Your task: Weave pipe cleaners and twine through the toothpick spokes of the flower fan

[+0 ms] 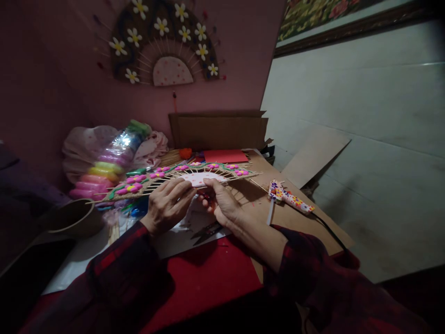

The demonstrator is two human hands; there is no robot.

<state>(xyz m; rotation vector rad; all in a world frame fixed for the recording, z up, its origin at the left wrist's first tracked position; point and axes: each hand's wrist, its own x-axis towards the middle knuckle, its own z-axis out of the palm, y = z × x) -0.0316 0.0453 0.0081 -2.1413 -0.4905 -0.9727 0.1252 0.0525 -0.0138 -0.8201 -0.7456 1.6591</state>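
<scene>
A fan-shaped piece of thin sticks and twine, trimmed with pink flowers, is held up almost edge-on above the table. At its middle is a white half-round centre with pink dots. My left hand grips the near edge of that centre from the left, fingers bent together. From the right, my right hand pinches the same edge, thumb on top and fingers curled beneath. Something orange-red shows under the right fingers, too dim to make out. Dark scissors lie on the table below my hands.
A flower-patterned glue gun with a black cable lies on cardboard at the right. Bags of coloured clay and a round bowl are at the left. Red paper and a cardboard box stand behind; a flowered fan hangs above.
</scene>
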